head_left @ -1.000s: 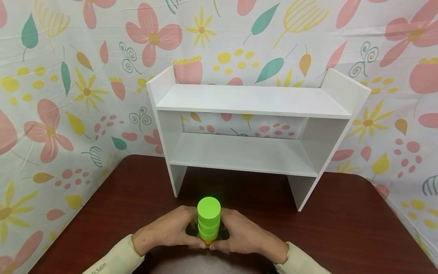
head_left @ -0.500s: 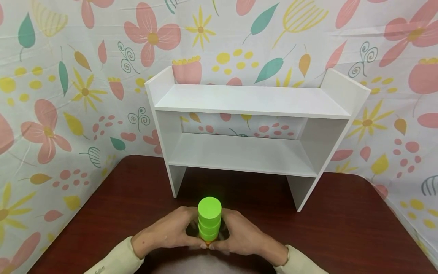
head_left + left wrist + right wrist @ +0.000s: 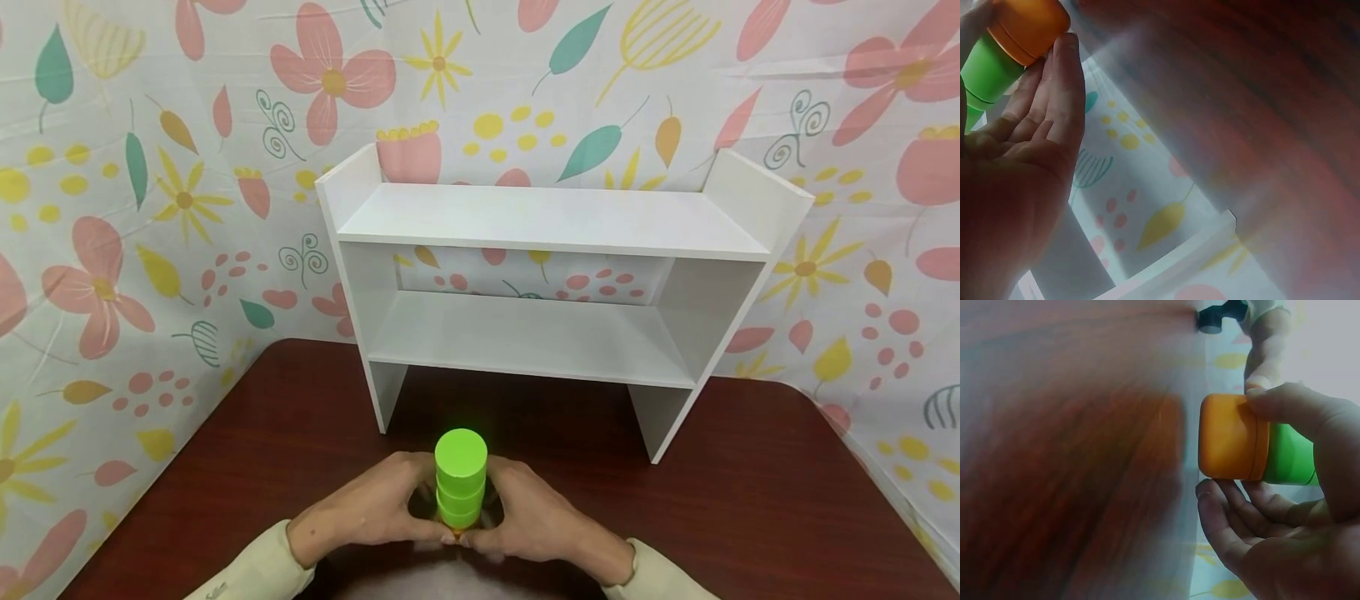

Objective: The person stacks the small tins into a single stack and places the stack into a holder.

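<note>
A stack of bright green round pieces (image 3: 461, 475) with an orange bottom piece (image 3: 1229, 437) stands upright between my hands in the head view. My left hand (image 3: 378, 504) holds it from the left, thumb at the near side and fingers behind. From the right, my right hand (image 3: 536, 517) holds it the same way; in the right wrist view its thumb presses on the orange piece. The two thumb tips meet low at the front of the stack. In the right wrist view a narrow gap shows between the orange bottom and the table. The far fingers are partly hidden in the head view.
A white two-level shelf (image 3: 525, 333) stands on the dark red-brown table (image 3: 225, 475) beyond the hands. Patterned cloth (image 3: 187, 292) with flowers and leaves hangs behind and to the left. A small dark device (image 3: 1216, 319) shows near the other wrist in the right wrist view.
The green stack has shifted very slightly right and up in the head view, and less of its orange bottom shows. Both hands keep their hold.
</note>
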`<move>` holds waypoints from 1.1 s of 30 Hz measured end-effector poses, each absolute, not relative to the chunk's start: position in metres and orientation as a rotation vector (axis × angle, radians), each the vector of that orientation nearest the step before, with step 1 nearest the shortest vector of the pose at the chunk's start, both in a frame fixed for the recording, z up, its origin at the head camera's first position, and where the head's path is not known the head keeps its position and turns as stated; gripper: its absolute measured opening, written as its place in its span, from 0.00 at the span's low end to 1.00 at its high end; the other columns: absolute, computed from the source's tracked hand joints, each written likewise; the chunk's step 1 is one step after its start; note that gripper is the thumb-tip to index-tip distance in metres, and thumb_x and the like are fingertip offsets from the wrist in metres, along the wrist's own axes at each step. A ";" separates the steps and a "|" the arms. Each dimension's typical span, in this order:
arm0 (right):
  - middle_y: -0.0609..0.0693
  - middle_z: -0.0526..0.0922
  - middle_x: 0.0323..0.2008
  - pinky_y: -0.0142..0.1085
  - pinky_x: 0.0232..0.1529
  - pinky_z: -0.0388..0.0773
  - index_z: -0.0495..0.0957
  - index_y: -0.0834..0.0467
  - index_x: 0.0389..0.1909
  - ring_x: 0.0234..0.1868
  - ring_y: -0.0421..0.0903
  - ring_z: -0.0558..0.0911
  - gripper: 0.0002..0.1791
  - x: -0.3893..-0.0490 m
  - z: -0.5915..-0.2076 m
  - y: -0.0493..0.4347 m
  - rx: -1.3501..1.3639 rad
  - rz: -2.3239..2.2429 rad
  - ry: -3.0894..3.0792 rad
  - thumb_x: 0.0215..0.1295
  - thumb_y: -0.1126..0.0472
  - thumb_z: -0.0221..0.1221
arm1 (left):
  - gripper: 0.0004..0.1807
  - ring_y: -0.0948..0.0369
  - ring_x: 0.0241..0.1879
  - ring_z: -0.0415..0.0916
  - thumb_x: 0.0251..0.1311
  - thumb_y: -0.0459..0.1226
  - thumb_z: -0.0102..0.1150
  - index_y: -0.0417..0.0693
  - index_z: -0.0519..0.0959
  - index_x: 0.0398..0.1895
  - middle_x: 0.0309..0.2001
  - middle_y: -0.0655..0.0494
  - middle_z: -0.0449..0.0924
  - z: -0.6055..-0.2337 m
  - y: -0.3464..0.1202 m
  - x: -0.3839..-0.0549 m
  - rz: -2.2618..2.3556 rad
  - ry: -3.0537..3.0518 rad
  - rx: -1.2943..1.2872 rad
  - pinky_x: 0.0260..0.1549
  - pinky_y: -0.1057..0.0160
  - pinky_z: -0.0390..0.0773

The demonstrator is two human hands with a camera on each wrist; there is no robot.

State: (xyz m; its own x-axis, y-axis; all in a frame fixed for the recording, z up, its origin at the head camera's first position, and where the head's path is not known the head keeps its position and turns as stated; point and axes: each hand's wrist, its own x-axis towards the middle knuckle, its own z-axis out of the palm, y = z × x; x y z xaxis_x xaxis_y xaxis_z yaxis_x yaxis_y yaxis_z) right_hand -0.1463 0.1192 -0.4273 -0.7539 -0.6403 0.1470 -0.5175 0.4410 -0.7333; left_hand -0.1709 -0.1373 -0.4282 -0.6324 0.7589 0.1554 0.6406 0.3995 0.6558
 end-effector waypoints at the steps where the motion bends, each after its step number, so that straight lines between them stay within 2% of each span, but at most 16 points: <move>1: 0.38 0.81 0.45 0.33 0.44 0.84 0.77 0.43 0.57 0.40 0.36 0.84 0.29 -0.146 -0.427 0.119 -1.027 -1.210 2.534 0.56 0.55 0.79 | 0.25 0.74 0.40 0.82 0.56 0.54 0.80 0.63 0.80 0.54 0.44 0.73 0.82 -0.428 -0.137 -0.171 1.048 2.485 1.257 0.44 0.69 0.84; 13: 0.37 0.82 0.46 0.35 0.45 0.85 0.75 0.38 0.58 0.41 0.36 0.82 0.31 -0.146 -0.424 0.122 -1.058 -1.248 2.562 0.56 0.54 0.79 | 0.26 0.74 0.42 0.81 0.57 0.55 0.79 0.64 0.79 0.56 0.46 0.73 0.82 -0.425 -0.135 -0.171 1.065 2.514 1.276 0.45 0.69 0.83; 33: 0.33 0.82 0.51 0.44 0.57 0.84 0.74 0.35 0.61 0.52 0.35 0.83 0.36 -0.145 -0.406 0.125 -1.027 -1.237 2.643 0.52 0.56 0.79 | 0.27 0.72 0.45 0.82 0.60 0.55 0.77 0.68 0.77 0.60 0.49 0.73 0.82 -0.408 -0.131 -0.172 1.148 2.481 1.302 0.46 0.66 0.85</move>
State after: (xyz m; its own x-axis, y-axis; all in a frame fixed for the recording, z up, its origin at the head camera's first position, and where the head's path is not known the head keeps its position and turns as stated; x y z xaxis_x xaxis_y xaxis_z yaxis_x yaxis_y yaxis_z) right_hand -0.1450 0.1248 -0.4065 -0.7787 -0.5860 0.2241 -0.5475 0.4603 -0.6989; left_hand -0.1723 -0.1307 -0.4079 -0.6250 0.7455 0.2317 0.6591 0.3449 0.6683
